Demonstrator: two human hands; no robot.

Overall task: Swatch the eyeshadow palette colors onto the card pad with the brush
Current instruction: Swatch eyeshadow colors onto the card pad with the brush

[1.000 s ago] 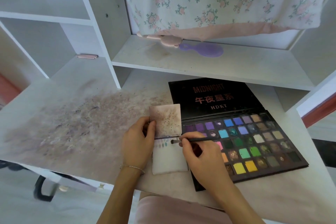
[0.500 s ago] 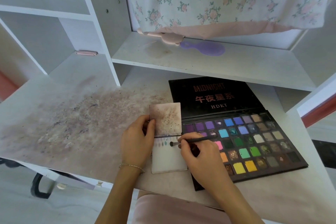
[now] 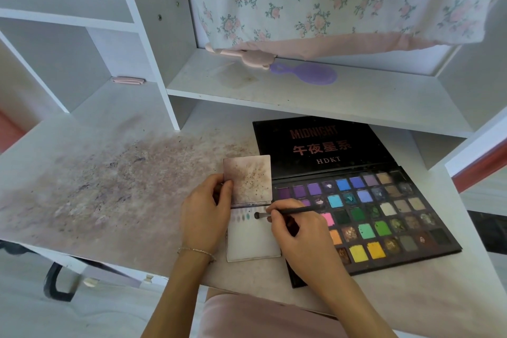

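White desk with shelf unit behind, top heavily smeared with grey-pink powder residue across the 9 o'clock side. Eyeshadow palette lies open at 3 o'clock of the hands, black lid flat behind it toward 12, printed "MIDNIGHT" and "HDKT"; pans run purple and blue at the far rows, green mid, yellow at the near edge. Card pad sits touching the palette's left edge, stained top sheet flipped up toward 12. Row of small swatch dots along the top of the white page — greys to teal. Left hand grips the pad's left edge, thumb pinching the flipped sheet, thin bracelet at the wrist. Right hand pinches the brush between curled fingers, handle pointing to 3 o'clock over the palette, bristle tip down on the page just right of the last dot. Upper shelf at 12 o'clock holds a purple hairbrush and a pink item, partly under a hanging floral cloth.
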